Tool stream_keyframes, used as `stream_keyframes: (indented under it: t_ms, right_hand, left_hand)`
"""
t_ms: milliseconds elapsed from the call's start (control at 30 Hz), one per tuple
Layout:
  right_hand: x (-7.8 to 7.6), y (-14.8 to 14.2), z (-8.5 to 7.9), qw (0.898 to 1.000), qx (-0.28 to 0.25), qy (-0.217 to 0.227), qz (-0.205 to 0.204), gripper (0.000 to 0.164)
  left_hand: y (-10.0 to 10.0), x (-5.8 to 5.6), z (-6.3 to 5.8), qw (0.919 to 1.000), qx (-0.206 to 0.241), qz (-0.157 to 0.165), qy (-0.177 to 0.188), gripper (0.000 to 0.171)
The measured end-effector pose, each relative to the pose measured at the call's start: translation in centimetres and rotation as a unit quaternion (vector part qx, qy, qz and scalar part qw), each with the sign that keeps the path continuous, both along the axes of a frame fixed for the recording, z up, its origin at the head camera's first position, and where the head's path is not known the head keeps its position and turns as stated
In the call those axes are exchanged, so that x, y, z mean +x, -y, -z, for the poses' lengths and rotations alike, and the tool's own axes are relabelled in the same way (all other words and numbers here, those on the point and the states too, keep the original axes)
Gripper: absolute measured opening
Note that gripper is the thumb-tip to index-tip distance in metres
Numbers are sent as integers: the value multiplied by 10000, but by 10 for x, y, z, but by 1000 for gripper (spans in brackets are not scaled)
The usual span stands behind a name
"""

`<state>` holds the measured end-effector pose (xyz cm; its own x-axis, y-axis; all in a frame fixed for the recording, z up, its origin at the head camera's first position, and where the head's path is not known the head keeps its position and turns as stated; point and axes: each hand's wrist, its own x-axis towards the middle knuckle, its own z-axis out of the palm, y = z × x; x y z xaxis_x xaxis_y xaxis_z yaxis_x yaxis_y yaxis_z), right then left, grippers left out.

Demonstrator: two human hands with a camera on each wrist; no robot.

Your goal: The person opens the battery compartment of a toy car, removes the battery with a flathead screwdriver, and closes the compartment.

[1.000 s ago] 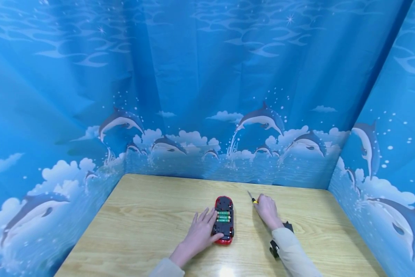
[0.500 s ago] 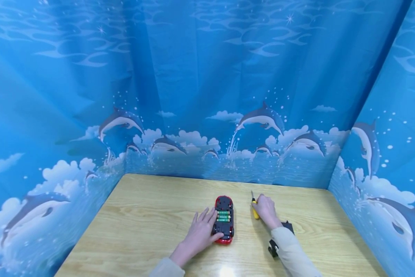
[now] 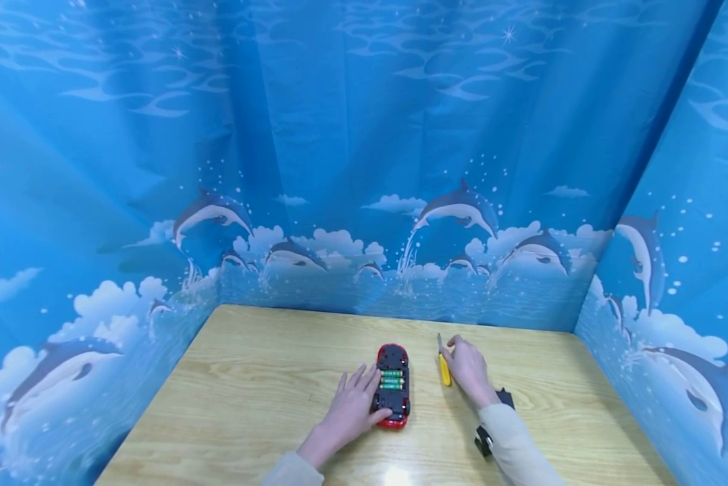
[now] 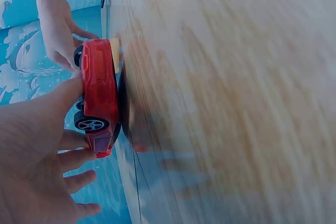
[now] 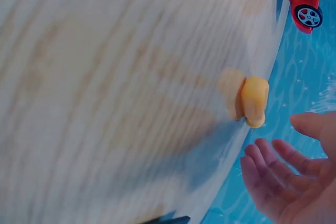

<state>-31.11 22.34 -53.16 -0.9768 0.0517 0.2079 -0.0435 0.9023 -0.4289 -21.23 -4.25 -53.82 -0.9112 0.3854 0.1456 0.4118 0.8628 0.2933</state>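
A red toy car (image 3: 392,413) lies upside down on the table, its black underside up and several green batteries (image 3: 392,380) showing in the bay. My left hand (image 3: 352,403) rests against the car with spread, mostly straight fingers; its thumb touches the near end. The left wrist view shows the thumb and fingertips on the car's body (image 4: 100,87). To the right lies a yellow-handled screwdriver (image 3: 445,370), tip toward the back. My right hand (image 3: 469,368) is just beside it, and in the right wrist view its loosely bent fingers are apart from the yellow handle (image 5: 255,98).
A wooden table (image 3: 267,378) carries everything, with a blue dolphin-print curtain (image 3: 340,169) along its back and sides. A black object (image 3: 506,397) shows behind the right wrist, partly hidden; another dark piece (image 3: 483,441) is by the right sleeve.
My right hand has swung the screwdriver round, laid it down and let it go; the handle now shows fully beside the hand. The left hand and car have stayed in place.
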Motion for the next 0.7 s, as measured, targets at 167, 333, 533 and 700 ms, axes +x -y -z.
stream_keyframes:
  t_ms: [167, 333, 533, 700]
  right_hand:
    - [3, 3, -1, 9948, 300, -871, -429, 16]
    - [9, 7, -2, 9812, 617, -1579, -922, 14]
    - [17, 14, -5, 9606, 964, -2242, -1331, 16]
    - [24, 21, -8, 9495, 972, -2518, -1602, 17]
  left_hand:
    - [1, 1, -1, 10000, 24, 13, -1, 83]
    - [0, 1, -3, 10000, 31, 27, 17, 83]
    - [0, 1, -1, 10000, 41, 6, 50, 83]
    - [-1, 0, 1, 9999, 52, -24, 86, 84]
